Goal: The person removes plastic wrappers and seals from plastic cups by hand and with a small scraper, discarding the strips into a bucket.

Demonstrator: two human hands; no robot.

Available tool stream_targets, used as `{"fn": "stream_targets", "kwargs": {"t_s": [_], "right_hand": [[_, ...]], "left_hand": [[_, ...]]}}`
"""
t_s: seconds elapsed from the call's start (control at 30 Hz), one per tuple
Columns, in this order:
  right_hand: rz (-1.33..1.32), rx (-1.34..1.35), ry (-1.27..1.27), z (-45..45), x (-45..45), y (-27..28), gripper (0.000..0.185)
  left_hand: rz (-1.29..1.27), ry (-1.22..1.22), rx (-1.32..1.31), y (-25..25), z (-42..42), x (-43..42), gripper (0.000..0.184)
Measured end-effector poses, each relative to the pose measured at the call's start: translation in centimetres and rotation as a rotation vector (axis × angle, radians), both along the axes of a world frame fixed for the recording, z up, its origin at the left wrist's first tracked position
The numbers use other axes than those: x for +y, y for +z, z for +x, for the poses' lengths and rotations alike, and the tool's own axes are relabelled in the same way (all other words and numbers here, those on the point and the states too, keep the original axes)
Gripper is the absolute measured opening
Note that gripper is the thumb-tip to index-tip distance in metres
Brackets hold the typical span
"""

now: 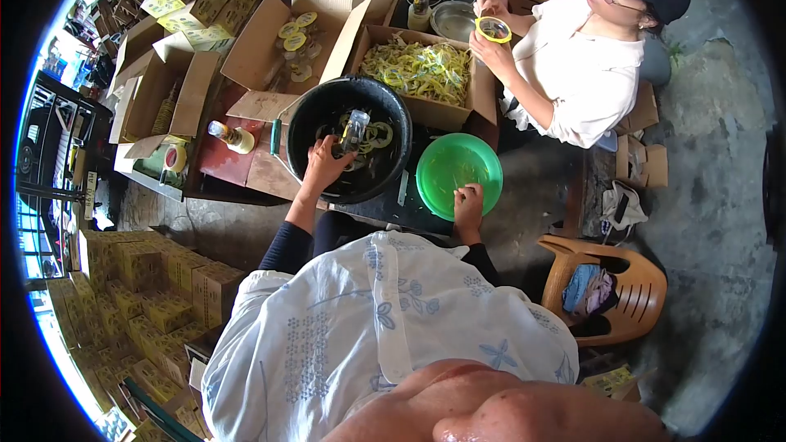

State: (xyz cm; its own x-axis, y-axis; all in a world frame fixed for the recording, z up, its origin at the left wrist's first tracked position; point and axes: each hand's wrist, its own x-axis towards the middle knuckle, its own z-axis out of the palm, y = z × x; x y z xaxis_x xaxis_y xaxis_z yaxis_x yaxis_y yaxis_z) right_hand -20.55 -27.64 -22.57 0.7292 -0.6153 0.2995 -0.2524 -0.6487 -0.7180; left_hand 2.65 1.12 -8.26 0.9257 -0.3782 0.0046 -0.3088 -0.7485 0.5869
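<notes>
Left grip (327, 165) at a clear container (355, 131) inside a black bucket (396, 106).
The container lies just ahead and slightly right of this nearer grip, its long axis pointing away from it. Fingers seem to meet its near end; whether they clamp it, I cannot tell. The right grip (468, 205), at a green basin (436, 165), has bunched fingers, any hold unclear.

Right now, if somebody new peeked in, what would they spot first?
Probably the bright green basin, with the right hand at its near edge. Just left of it sits a big black bucket, with the left hand over it. Beyond them, a cardboard box is heaped with yellowish strips, beside another person.
</notes>
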Motion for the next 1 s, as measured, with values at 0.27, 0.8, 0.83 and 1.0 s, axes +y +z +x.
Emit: {"fn": "stream_targets", "kwargs": {"t_s": [0.27, 0.8, 0.83, 1.0], "right_hand": [[-0.028, 0.022, -0.02, 0.3, 0.1, 0.4, 0.014], [-0.122, -0.048, -0.05, 0.2, 0.4, 1.2, 0.013], [-0.125, -0.052, -0.062, 0.5, 0.3, 1.2, 0.013], [0.026, -0.166, -0.117, 0.6, 1.2, 3.3, 0.015]], "left_hand": [[-0.19, 0.007, 0.027, 1.5, 0.1, -0.1, 0.056], [-0.625, -0.062, 0.341, 4.5, 2.5, -0.4, 0.057], [-0.68, -0.079, 0.314, 5.4, 4.4, -0.1, 0.059], [-1.054, -0.108, 0.069, 14.1, 11.1, 1.8, 0.049]]}}
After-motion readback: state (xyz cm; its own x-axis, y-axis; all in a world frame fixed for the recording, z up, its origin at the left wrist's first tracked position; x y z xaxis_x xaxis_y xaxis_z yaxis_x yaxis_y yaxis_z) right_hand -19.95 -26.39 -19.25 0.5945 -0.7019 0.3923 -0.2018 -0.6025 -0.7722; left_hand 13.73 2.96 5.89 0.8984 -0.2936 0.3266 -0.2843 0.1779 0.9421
